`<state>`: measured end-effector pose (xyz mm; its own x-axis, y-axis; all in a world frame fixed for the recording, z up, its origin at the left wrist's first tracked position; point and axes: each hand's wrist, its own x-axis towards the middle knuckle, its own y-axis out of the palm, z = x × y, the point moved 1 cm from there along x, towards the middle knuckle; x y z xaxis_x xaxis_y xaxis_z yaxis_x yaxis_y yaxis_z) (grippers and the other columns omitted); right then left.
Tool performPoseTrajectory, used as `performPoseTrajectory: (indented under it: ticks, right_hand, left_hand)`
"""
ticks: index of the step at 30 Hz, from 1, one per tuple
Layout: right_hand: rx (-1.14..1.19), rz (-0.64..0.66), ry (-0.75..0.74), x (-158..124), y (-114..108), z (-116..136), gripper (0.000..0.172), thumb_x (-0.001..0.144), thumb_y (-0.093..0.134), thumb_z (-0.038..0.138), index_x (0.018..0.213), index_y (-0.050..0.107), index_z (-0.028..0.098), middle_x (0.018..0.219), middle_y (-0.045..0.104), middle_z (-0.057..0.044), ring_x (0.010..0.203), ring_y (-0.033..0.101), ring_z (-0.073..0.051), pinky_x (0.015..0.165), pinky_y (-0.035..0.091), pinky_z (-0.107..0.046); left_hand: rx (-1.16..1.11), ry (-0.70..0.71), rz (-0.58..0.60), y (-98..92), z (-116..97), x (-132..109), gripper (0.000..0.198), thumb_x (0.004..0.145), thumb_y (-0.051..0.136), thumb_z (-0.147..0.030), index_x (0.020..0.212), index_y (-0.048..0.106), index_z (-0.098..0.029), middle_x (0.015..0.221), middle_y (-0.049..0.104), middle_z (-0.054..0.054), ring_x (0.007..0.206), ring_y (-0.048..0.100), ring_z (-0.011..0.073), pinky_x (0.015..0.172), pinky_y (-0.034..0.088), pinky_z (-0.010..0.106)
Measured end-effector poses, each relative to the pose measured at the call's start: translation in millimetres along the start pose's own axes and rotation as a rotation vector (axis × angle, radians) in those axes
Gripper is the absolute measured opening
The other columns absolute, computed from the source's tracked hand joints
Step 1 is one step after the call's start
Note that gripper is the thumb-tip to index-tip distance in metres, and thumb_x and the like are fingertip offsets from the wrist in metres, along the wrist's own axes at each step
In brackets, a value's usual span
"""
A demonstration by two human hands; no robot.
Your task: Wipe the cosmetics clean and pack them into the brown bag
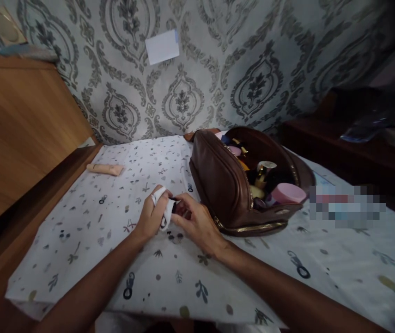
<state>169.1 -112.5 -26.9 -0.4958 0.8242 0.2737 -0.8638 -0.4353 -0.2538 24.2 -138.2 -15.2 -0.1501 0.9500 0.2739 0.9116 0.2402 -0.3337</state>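
Note:
My left hand (pixel 149 216) is closed around a crumpled white cloth (pixel 167 217), part of which pokes out above the fingers. Close beside it, my right hand (pixel 199 223) has its thumb and fingers curled around a small dark item (pixel 174 206) that meets the cloth. Fingers cover most of that item, so its kind cannot be made out. Just right of my hands stands an unzipped brown leather cosmetic bag (pixel 216 178). Inside it are a pink round-ended container (pixel 289 192), a bottle with a gold and white cap (pixel 265 170) and other small items.
A peach squeeze tube (pixel 105 169) lies at the left on the patterned white cloth cover (pixel 89 222). Wooden furniture (pixel 27 138) borders the left side. A blurred-out packet (pixel 346 206) lies right of the bag, and a dark ledge (pixel 343 157) runs behind it. Patterned wallpaper closes the back.

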Motion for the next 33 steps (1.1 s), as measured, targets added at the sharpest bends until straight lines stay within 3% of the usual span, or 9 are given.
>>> performPoseTrajectory:
  ticks: [7, 12, 17, 21, 28, 33]
  right_hand:
    - [-0.121, -0.058, -0.094, -2.6, -1.3, -0.1, 0.032, 0.078, 0.072, 0.018, 0.109, 0.062, 0.021, 0.085, 0.064, 0.002, 0.074, 0.056, -0.015, 0.069, 0.046, -0.027]
    - [-0.065, -0.058, -0.061, -1.3, -0.2, -0.5, 0.042, 0.074, 0.072, 0.014, 0.114, 0.060, 0.021, 0.087, 0.063, 0.002, 0.077, 0.058, -0.015, 0.071, 0.046, -0.027]
    - [0.083, -0.045, 0.036, 3.3, 2.6, -6.1, 0.028, 0.079, 0.070, 0.027, 0.102, 0.056, 0.020, 0.076, 0.061, 0.003, 0.071, 0.059, -0.015, 0.066, 0.047, -0.027]
    - [0.105, -0.026, 0.016, 3.7, 2.9, -8.5, 0.021, 0.080, 0.068, 0.025, 0.098, 0.057, 0.021, 0.076, 0.062, 0.003, 0.071, 0.059, -0.014, 0.068, 0.047, -0.027]
    - [-0.081, -0.053, -0.104, -1.0, -2.3, -0.2, 0.033, 0.078, 0.070, 0.017, 0.109, 0.061, 0.022, 0.089, 0.065, 0.000, 0.080, 0.060, -0.016, 0.070, 0.047, -0.027]
    - [0.080, -0.050, -0.016, 4.0, 1.2, -9.0, 0.036, 0.078, 0.070, 0.023, 0.111, 0.057, 0.020, 0.086, 0.064, 0.000, 0.078, 0.061, -0.016, 0.071, 0.049, -0.028]
  left_hand:
    - [-0.037, -0.053, 0.050, -2.1, -2.4, 2.8, 0.030, 0.095, 0.043, -0.044, 0.080, 0.053, -0.020, 0.067, 0.048, -0.003, 0.066, 0.048, 0.0139, 0.064, 0.041, 0.025]
    - [-0.058, -0.066, 0.020, -1.5, -2.2, 1.9, 0.029, 0.095, 0.043, -0.043, 0.081, 0.054, -0.020, 0.069, 0.050, -0.003, 0.067, 0.049, 0.0141, 0.066, 0.042, 0.025]
    - [-0.002, 0.020, -0.034, -1.5, -3.8, -1.1, 0.026, 0.096, 0.043, -0.040, 0.084, 0.055, -0.021, 0.069, 0.049, -0.003, 0.065, 0.048, 0.0141, 0.064, 0.040, 0.025]
    - [0.062, 0.054, -0.025, -2.9, -6.1, -1.0, 0.025, 0.097, 0.041, -0.038, 0.085, 0.054, -0.021, 0.070, 0.048, -0.002, 0.067, 0.048, 0.0145, 0.065, 0.039, 0.026]
    - [0.009, 0.029, 0.013, -2.8, -3.5, 2.5, 0.026, 0.097, 0.042, -0.041, 0.083, 0.051, -0.021, 0.068, 0.046, -0.003, 0.067, 0.048, 0.0150, 0.065, 0.040, 0.026]
    - [0.036, 0.048, -0.024, -1.6, -9.3, -0.2, 0.023, 0.097, 0.042, -0.037, 0.083, 0.051, -0.021, 0.069, 0.047, -0.003, 0.066, 0.047, 0.0144, 0.065, 0.039, 0.026]
